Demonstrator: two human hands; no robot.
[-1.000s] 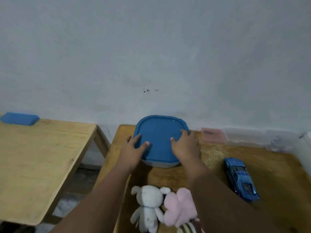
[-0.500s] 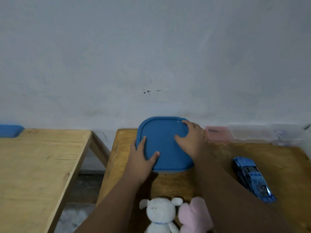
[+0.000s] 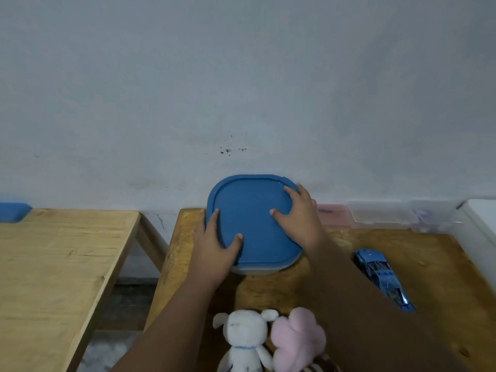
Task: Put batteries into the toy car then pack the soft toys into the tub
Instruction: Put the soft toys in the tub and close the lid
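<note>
A tub with a blue lid (image 3: 251, 208) stands at the back of the wooden table (image 3: 434, 267), against the wall; its pale body (image 3: 257, 270) shows just under the lid. My left hand (image 3: 214, 249) grips the lid's near-left edge, thumb on top. My right hand (image 3: 299, 218) lies spread on the lid's right side, fingers curled over the far-right corner. A white soft toy (image 3: 245, 335) and a pink soft toy (image 3: 299, 336) lie side by side at the table's near edge. A blue toy car (image 3: 381, 275) sits to the right, partly behind my right forearm.
A pink box (image 3: 332, 214) and clear plastic boxes (image 3: 381, 214) line the wall at the back right. A white object (image 3: 480, 224) stands at the far right. A second wooden table (image 3: 53, 264) stands to the left across a gap, with a blue object (image 3: 12, 210) on its far corner.
My right hand has slid from the lid's near-right edge toward its far-right corner. My left hand has closed tighter on the near-left edge. The view has shifted.
</note>
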